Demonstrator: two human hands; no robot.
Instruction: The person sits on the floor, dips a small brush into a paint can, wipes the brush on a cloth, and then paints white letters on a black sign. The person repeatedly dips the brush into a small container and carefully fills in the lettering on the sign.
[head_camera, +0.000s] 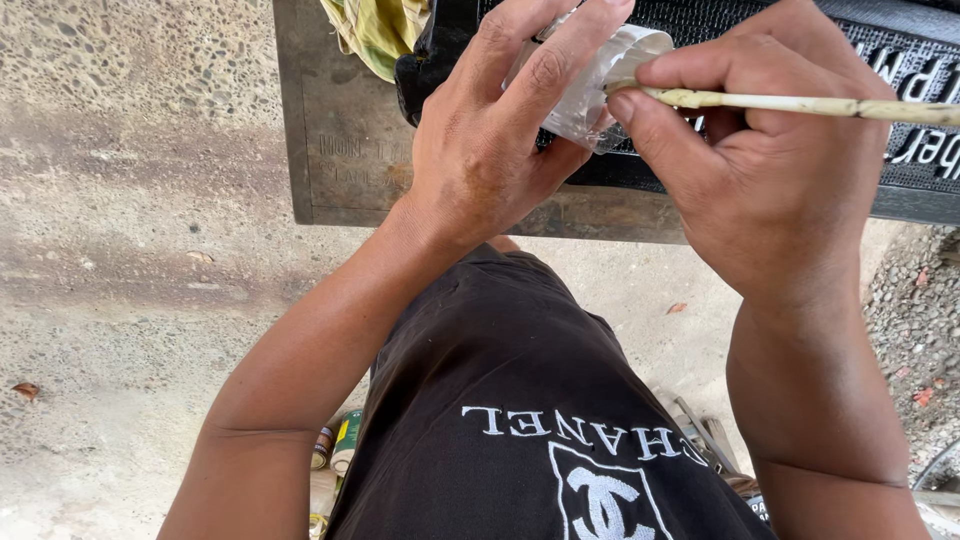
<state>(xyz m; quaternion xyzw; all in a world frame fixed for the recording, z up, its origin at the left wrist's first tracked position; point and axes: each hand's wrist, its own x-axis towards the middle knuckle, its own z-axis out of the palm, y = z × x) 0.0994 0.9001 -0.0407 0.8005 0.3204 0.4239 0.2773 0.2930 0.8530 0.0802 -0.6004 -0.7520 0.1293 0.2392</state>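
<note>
The left hand (495, 140) is raised over the work surface, its fingers wrapped around a small clear plastic cup (605, 80) with a whitish rim; the cup is tilted, its mouth turned toward the right hand (770, 170), and only part of it shows between the fingers. The right hand is closed in a pinch grasp on a thin, pale, paint-stained wooden stick (800, 103), held between thumb and forefinger; the stick runs roughly level, its long end extending off toward the right edge of the view and its near end meeting the rim of the cup. What the tip itself carries cannot be told, being hidden at the cup's mouth. Both hands are close together, nearly touching at the cup. Directly beneath them lies a black slab with raised light-coloured lettering (900, 110), resting on a dark grey stone slab with faint engraving (350, 160). A crumpled yellow-green cloth (375, 30) sits at the top edge of the grey slab, just beside the black one. The person wears a black printed shirt (520, 400). Below the left forearm, small cans, one green (347, 440), stand on the speckled concrete floor (130, 250). Loose gravel (915, 310) lies at the right.
</note>
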